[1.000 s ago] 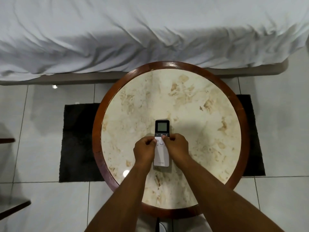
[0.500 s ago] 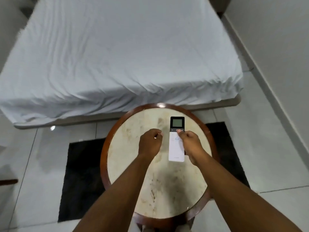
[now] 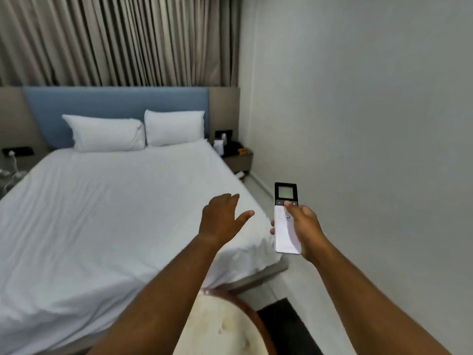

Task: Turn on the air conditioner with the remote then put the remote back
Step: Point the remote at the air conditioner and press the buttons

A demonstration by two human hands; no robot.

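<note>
The remote (image 3: 284, 234) is a slim white bar with a black top and a small grey screen. My right hand (image 3: 304, 226) holds it upright in the air, right of the bed, with the thumb resting on the buttons just below the screen. My left hand (image 3: 224, 217) hovers to its left, fingers apart, holding nothing. The round marble table (image 3: 225, 329) with its brown wooden rim shows only in part at the bottom, below my arms. No air conditioner is in view.
A bed (image 3: 115, 213) with a white sheet and two pillows (image 3: 107, 135) fills the left. Curtains (image 3: 115, 39) hang behind the blue headboard. A nightstand (image 3: 238, 156) with small items stands by the plain right wall (image 3: 371, 124). A dark rug (image 3: 289, 326) lies beside the table.
The remote has been lifted off the table in my right hand. My left hand has let go and opened. The view has swung up from the table to the bed and wall.
</note>
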